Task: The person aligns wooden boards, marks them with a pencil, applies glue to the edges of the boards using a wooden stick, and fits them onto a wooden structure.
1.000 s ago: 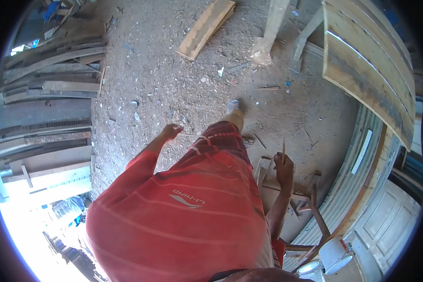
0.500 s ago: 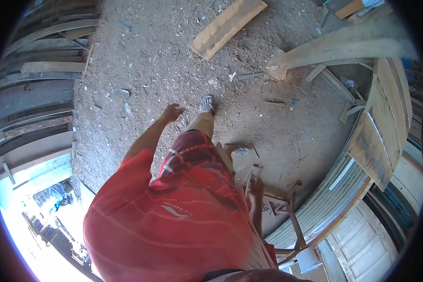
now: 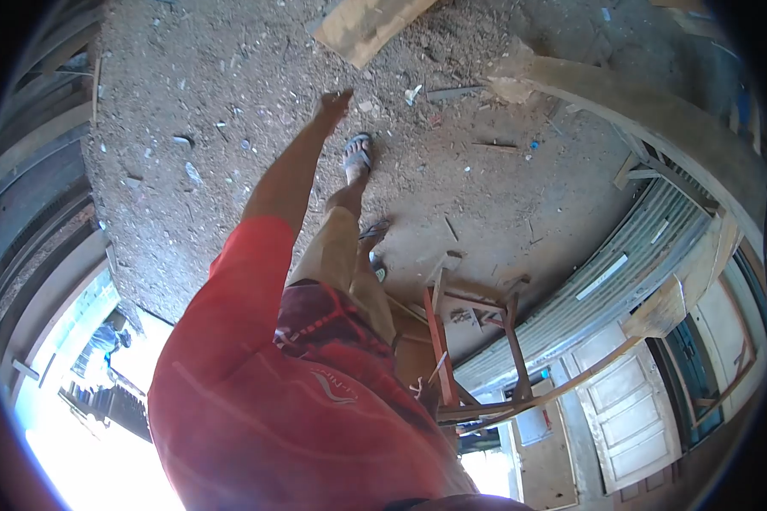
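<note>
My left hand (image 3: 336,106) is stretched forward above the littered ground with nothing in it, its fingers loosely apart. It is close to my sandalled foot (image 3: 358,153) and the wide wooden plank (image 3: 362,34). My right hand (image 3: 428,393) hangs low at my side, partly hidden by my shirt and in shadow. A thin pale stick (image 3: 438,367) sticks up from it; its exact kind is too small to make out. Just beyond that hand stands a wooden frame with legs (image 3: 513,341), like an upturned stool or chair.
A long curved-looking timber (image 3: 639,98) crosses the right side. Below it are corrugated sheeting (image 3: 571,298) and a white panelled door (image 3: 626,392). Stacked boards (image 3: 38,213) line the left. Wood chips and scraps cover the dirt ground (image 3: 256,111).
My left arm has reached farther forward. My right hand has drawn back toward my side, away from the wooden frame's legs. My view has shifted forward and turned, with my feet stepping.
</note>
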Motion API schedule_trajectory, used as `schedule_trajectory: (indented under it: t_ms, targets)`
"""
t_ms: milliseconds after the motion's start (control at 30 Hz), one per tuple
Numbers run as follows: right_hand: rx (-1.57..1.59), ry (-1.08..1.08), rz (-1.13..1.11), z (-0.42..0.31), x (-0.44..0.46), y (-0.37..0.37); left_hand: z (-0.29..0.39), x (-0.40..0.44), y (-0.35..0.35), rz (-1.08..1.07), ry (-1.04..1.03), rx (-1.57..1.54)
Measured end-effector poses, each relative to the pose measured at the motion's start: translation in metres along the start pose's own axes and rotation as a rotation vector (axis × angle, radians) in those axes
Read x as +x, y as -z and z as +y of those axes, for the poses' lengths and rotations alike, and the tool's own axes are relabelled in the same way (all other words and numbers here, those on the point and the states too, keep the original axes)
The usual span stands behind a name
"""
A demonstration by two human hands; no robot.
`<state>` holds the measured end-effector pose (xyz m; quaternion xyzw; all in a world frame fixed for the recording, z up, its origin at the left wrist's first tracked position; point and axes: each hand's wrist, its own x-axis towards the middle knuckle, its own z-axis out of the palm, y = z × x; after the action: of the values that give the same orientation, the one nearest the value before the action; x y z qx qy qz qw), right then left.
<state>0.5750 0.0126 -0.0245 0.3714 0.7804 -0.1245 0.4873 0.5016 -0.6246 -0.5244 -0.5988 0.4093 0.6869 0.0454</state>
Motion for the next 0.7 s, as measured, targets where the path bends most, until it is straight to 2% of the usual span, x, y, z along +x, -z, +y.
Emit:
schedule_trajectory:
  t_ms: [67,100,167,200,267,300,367,400,433,533,600,667,700]
  targets:
    - [0.097,-0.177,0.028,-0.007,-0.011,0.0,0.02,0.032,-0.024,0.204,0.117,-0.235]
    - [0.14,-0.244,0.061,-0.014,-0.019,-0.002,0.021,0.055,-0.029,0.235,0.144,-0.323]
    - [-0.132,0.13,0.002,0.013,-0.024,0.005,0.03,0.084,-0.046,0.336,0.169,-0.45]
    - [-0.128,0.088,-0.003,0.013,-0.026,0.002,0.037,0.094,-0.054,0.405,0.169,-0.49]
    - [-0.12,0.003,-0.011,-0.004,-0.036,-0.007,0.045,0.111,-0.058,0.386,0.14,-0.567]
    - [-0.043,-0.146,0.012,-0.022,-0.045,-0.013,0.043,0.114,-0.062,0.377,0.125,-0.606]
    - [0.056,-0.286,0.049,-0.038,-0.052,-0.022,-0.004,0.182,-0.028,0.134,-0.055,0.069]
    - [0.074,-0.278,0.06,-0.036,-0.054,-0.024,-0.023,0.203,-0.019,0.002,-0.147,0.403]
    - [0.094,-0.267,0.069,-0.034,-0.055,-0.025,0.001,0.154,-0.028,0.107,-0.218,0.483]
    - [0.188,-0.283,0.014,0.023,-0.034,-0.014,0.02,0.155,-0.044,0.091,0.117,-0.959]
    - [-0.087,0.013,-0.064,0.049,-0.019,0.0,0.035,0.13,-0.051,0.185,-0.139,-0.077]
    - [-0.117,0.027,-0.084,0.038,-0.006,-0.007,0.052,0.111,-0.045,0.276,-0.376,0.827]
    - [-0.014,-0.104,-0.06,0.025,0.0,-0.009,0.041,0.143,-0.031,0.268,-0.409,0.852]
